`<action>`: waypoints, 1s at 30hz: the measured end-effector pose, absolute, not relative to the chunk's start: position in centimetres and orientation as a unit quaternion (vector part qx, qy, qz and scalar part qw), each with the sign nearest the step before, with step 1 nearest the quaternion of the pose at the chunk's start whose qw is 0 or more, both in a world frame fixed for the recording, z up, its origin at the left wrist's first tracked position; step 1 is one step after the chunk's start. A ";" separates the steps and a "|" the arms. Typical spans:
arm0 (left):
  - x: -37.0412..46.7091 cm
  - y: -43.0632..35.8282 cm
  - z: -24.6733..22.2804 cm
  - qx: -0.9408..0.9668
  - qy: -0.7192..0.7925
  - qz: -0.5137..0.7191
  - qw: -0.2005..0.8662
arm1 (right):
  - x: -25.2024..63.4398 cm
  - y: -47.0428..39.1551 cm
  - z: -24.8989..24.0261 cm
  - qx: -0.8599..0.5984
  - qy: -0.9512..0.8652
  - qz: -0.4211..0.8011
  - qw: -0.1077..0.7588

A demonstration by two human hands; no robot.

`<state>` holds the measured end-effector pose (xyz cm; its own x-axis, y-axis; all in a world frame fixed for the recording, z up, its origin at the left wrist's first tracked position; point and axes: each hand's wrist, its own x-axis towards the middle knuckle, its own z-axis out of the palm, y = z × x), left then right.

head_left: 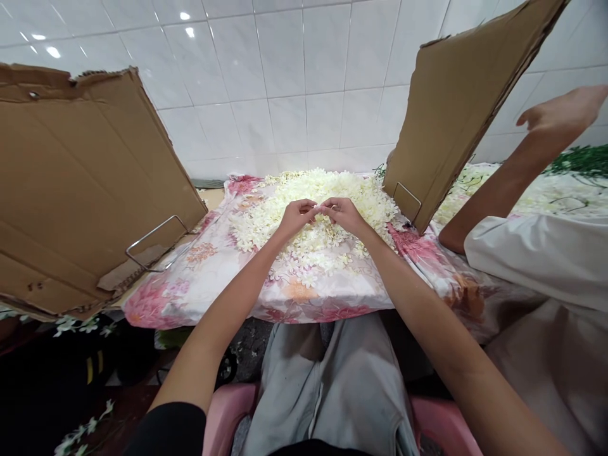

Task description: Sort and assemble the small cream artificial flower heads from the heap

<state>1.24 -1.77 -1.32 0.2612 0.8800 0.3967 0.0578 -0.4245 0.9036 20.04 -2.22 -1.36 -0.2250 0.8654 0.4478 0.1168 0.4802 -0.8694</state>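
My left hand (298, 215) and my right hand (342, 214) meet fingertip to fingertip over a heap of cream-white artificial flowers (327, 183). Both are closed in a pinch. Whatever is between the fingers is too small to make out; a pale bit may show where the tips touch. The flower heap spreads over a pink-and-white floral cloth (213, 272) on the table, with loose blossoms (308, 278) scattered toward its front edge.
Cardboard panels stand to the left (85, 190) and right (456, 95), with metal wire supports (156, 244) at their feet. Beyond the right panel, a co-worker's raised arm (503, 180) is beside more white flowers (546, 193) and green stems (582, 159). A tiled wall (285, 76) closes the back.
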 end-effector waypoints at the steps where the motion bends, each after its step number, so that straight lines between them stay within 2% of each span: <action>1: 1.3 -1.7 -1.3 0.679 0.343 0.503 0.411 | 20.0 -2.2 -1.4 -0.356 -0.689 0.367 0.513; 21: 0.3 0.0 -2.3 0.625 0.485 0.554 0.257 | 19.6 -2.4 -1.5 -0.410 -0.677 0.379 0.479; 26: -2.0 0.9 -1.7 0.545 0.500 0.598 0.308 | 20.3 -2.2 -1.5 -0.418 -0.679 0.336 0.501; 30: -1.6 0.6 -1.5 0.567 0.462 0.594 0.335 | 20.3 -2.1 -1.6 -0.417 -0.690 0.291 0.515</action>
<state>-1.57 0.55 -1.46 -0.1315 0.9219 0.3643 0.1258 -0.3490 0.9286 20.30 -2.14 -1.63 -0.1213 0.8754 0.4679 0.2763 0.4826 -0.8311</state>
